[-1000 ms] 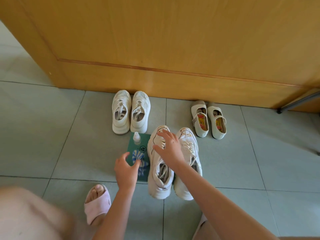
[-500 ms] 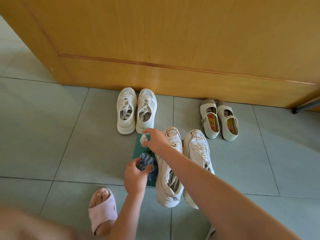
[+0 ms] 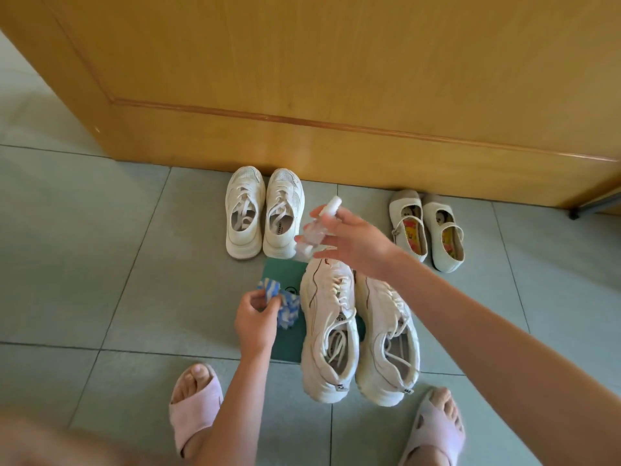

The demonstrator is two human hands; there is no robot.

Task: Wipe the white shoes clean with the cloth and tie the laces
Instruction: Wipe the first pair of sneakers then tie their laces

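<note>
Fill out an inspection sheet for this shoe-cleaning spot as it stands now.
Surface: grey-green tiled floor; green mat lying partly under the near pair.
Job's things: near white sneakers side by side, laces loose; blue-and-white cloth beside them; small clear bottle held above their toes.
Clutter: second pair of white sneakers and white strap shoes by the panel.
Grips: left hand pinches the cloth; right hand holds the bottle.
Cables: nothing seen.
Surroundings: wooden panel behind the shoes; pink slippers on the person's feet; dark metal leg at far right.
</note>
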